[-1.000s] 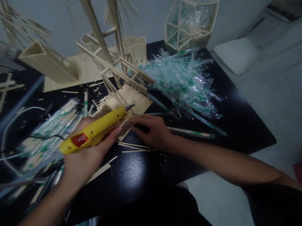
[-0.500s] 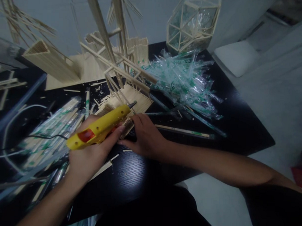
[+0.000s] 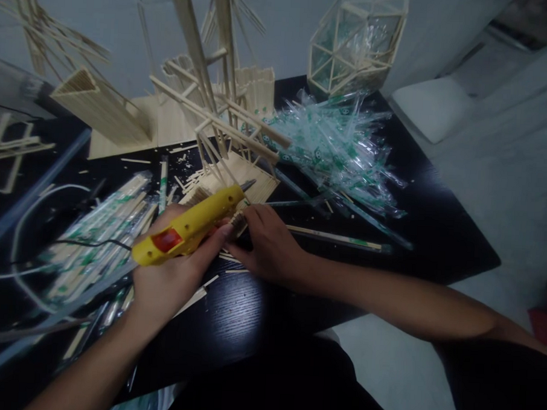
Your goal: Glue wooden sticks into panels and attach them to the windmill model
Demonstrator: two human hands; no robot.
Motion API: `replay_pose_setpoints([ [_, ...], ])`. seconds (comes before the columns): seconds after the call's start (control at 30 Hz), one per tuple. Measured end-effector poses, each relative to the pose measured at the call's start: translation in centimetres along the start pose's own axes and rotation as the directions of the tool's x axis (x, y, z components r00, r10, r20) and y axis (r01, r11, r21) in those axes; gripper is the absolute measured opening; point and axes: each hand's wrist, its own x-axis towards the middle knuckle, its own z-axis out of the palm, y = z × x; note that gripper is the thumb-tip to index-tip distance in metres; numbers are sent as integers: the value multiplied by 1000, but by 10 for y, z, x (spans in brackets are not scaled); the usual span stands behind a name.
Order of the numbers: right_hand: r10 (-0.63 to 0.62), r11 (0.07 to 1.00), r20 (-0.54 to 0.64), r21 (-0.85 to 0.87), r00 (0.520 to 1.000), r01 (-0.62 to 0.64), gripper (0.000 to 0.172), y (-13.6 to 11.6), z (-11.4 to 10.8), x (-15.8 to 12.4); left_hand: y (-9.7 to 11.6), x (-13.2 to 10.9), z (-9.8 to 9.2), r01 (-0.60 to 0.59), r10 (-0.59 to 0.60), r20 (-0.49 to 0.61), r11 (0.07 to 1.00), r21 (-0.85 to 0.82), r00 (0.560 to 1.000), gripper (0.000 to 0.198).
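Observation:
My left hand (image 3: 168, 282) is wrapped round a yellow hot glue gun (image 3: 200, 220) with a red window on its side. Its dark nozzle points away and to the right. Just under the nozzle, my right hand (image 3: 272, 244) has its fingers and thumb closed on a small panel of wooden sticks (image 3: 239, 223) laid side by side. The gun and fingers cover much of this panel. Behind both hands a stick-built frame (image 3: 240, 140) with tall posts rises from a flat stick base (image 3: 239, 170).
Wrapped chopsticks (image 3: 104, 234) lie on the left of the black table (image 3: 236, 324). Torn clear wrappers (image 3: 330, 147) pile up at back right, before a faceted stick frame (image 3: 357, 45). A triangular stick column (image 3: 100, 110) leans at back left. A white cable (image 3: 15, 242) curves nearby.
The whole view has shifted slightly, with things now a little further right. The glue gun's nozzle has risen slightly over the stick panel, and less of the panel shows between my hands.

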Motion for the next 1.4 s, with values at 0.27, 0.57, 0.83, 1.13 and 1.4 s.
replay_pose_setpoints([
  [0.27, 4, 1000, -3, 8, 1000, -4, 28, -2, -4, 0, -4, 0, 0, -41, 43, -25, 996, 75, 999, 28],
  [0.57, 5, 1000, 0, 31, 1000, -5, 28, 0, -4, 0, 0, 0, 1, 6, -6, -12, 1000, 26, 1000, 27],
  [0.83, 26, 999, 11, 35, 1000, -26, 24, -1, -5, 1, 0, -2, 2, 49, -48, 3, 998, -48, 999, 26],
  [1.13, -13, 999, -24, 45, 1000, 14, 29, 1, -3, -1, 0, -1, 1, 54, -53, 6, 998, -25, 999, 27],
  [1.4, -24, 999, -3, 27, 1000, 24, 31, 1, -3, -1, 0, 0, -1, 47, -46, 15, 998, -34, 999, 26],
])
